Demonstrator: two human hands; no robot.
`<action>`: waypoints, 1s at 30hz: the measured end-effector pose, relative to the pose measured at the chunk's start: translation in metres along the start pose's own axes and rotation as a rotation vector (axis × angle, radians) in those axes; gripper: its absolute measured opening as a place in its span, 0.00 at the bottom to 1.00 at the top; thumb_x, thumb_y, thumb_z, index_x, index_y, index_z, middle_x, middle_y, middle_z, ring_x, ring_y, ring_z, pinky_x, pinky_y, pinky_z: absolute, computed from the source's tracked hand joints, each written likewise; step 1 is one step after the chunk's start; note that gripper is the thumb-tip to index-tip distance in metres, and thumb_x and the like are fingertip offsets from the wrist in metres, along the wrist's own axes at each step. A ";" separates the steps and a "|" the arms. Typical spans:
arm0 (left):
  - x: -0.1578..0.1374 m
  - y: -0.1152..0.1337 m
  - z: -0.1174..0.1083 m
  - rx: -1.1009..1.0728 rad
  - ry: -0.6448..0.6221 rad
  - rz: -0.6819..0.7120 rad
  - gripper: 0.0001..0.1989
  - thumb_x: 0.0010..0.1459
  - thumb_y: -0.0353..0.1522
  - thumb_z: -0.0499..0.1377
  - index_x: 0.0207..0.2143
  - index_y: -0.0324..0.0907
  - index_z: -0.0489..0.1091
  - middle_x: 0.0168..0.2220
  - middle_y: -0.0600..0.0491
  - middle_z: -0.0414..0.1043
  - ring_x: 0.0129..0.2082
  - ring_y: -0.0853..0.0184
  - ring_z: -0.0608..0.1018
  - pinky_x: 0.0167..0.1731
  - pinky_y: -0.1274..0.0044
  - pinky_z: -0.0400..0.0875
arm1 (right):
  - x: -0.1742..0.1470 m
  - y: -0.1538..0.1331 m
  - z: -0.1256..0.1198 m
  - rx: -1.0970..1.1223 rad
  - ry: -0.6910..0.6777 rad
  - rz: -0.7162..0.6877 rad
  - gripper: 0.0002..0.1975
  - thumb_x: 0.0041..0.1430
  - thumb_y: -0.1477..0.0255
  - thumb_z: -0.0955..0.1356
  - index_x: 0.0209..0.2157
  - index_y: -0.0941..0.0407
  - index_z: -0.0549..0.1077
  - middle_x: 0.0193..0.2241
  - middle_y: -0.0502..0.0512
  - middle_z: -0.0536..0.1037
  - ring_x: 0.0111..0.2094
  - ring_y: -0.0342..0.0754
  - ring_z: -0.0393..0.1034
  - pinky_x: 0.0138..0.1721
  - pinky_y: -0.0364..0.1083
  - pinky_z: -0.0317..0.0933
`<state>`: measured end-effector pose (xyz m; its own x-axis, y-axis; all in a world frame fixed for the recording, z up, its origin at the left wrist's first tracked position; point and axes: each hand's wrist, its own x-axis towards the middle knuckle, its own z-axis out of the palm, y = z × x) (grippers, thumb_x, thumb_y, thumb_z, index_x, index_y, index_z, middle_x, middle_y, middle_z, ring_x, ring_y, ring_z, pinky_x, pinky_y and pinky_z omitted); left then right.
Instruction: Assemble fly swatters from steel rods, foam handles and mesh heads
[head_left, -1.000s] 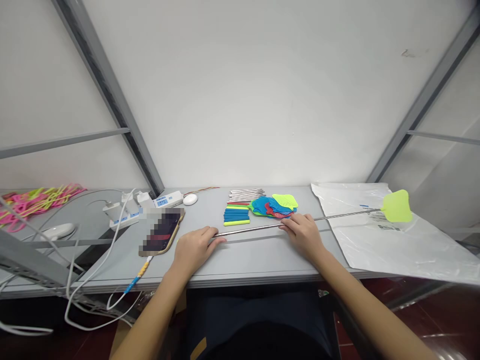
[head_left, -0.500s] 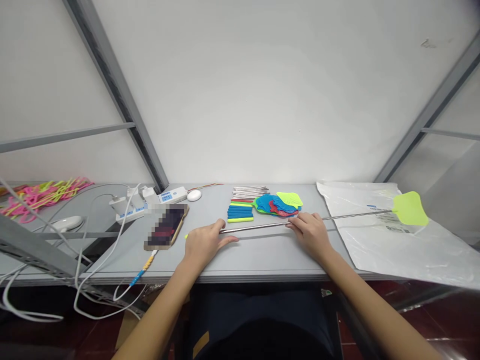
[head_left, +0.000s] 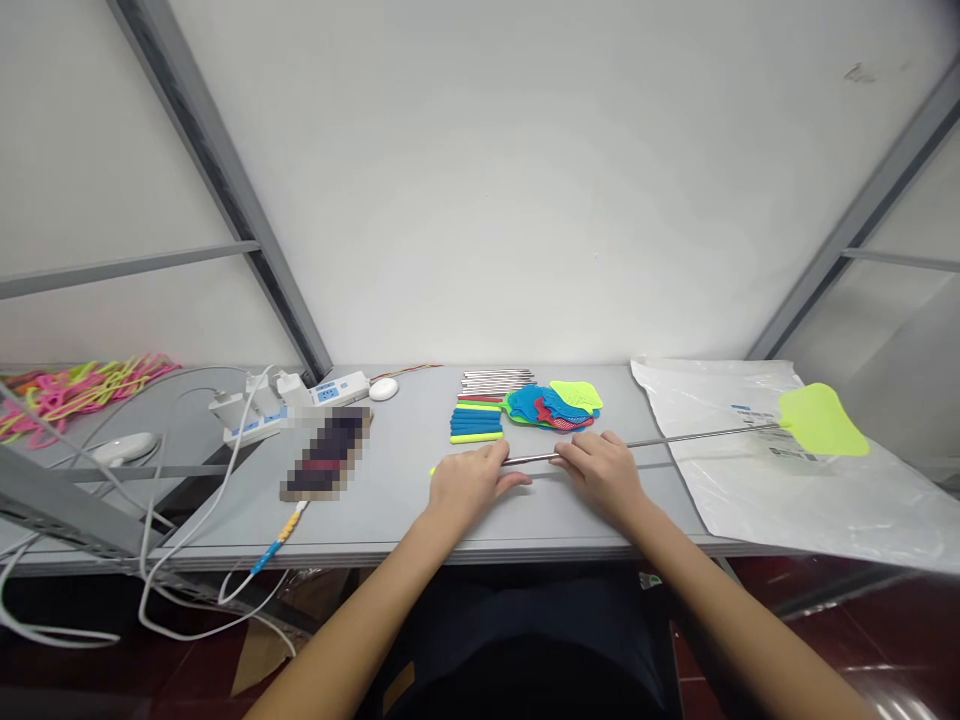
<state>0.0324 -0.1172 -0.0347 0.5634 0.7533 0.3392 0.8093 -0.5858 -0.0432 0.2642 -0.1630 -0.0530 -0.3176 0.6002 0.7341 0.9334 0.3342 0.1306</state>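
Note:
A fly swatter (head_left: 823, 420) with a yellow-green head and a thin metal telescopic rod lies across in front of me, its head to the right. My left hand (head_left: 469, 485) is closed round the handle end, and a yellow-green tip pokes out past it. Further along the rod, my right hand (head_left: 600, 468) pinches the metal. Only a short stretch of rod shows between the two hands. Just behind them sit a row of blue and yellow-green handle tubes (head_left: 477, 424), a pile of coloured swatter heads (head_left: 551, 405) and a bundle of metal rods (head_left: 496, 382).
A white plastic bag (head_left: 720, 480) covers the right of the grey table (head_left: 375, 520). To the left are a blurred-out phone (head_left: 326, 455) with a cable, a power strip (head_left: 341, 388), a white round device (head_left: 383, 389) and pink and yellow strips (head_left: 90, 395).
My left hand has slid right with the handle end, closer to my right hand. The stretch of rod between the hands is shorter. My right hand has shifted slightly left.

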 end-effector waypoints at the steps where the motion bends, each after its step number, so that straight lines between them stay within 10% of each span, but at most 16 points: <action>1: 0.003 0.003 0.000 -0.003 -0.005 0.000 0.27 0.57 0.57 0.47 0.38 0.45 0.66 0.27 0.54 0.75 0.26 0.63 0.77 0.21 0.77 0.46 | 0.000 0.000 0.000 -0.002 0.001 0.003 0.13 0.66 0.65 0.63 0.31 0.55 0.73 0.22 0.49 0.68 0.26 0.42 0.57 0.30 0.46 0.43; 19: 0.010 0.022 0.006 -0.080 -0.012 0.072 0.21 0.65 0.49 0.44 0.36 0.46 0.68 0.30 0.55 0.74 0.27 0.67 0.74 0.22 0.76 0.44 | 0.000 -0.005 0.006 0.003 -0.074 -0.043 0.13 0.66 0.64 0.62 0.34 0.55 0.74 0.24 0.50 0.71 0.27 0.43 0.61 0.32 0.46 0.45; 23: 0.008 0.002 0.004 -0.070 0.050 0.064 0.23 0.65 0.49 0.43 0.31 0.45 0.68 0.28 0.55 0.73 0.26 0.68 0.73 0.22 0.76 0.44 | -0.003 0.003 0.004 0.016 -0.094 -0.025 0.12 0.66 0.64 0.62 0.43 0.55 0.73 0.30 0.52 0.75 0.31 0.44 0.64 0.37 0.46 0.48; 30: 0.004 -0.047 -0.006 -0.062 0.076 0.069 0.22 0.65 0.48 0.46 0.29 0.44 0.68 0.28 0.56 0.72 0.27 0.69 0.72 0.29 0.75 0.52 | -0.008 0.023 -0.004 0.001 -0.066 0.140 0.16 0.67 0.64 0.61 0.29 0.56 0.72 0.25 0.52 0.73 0.29 0.44 0.64 0.34 0.46 0.45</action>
<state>-0.0041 -0.0882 -0.0258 0.6008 0.6873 0.4082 0.7561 -0.6544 -0.0111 0.2888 -0.1631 -0.0525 -0.1949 0.6873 0.6997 0.9692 0.2445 0.0298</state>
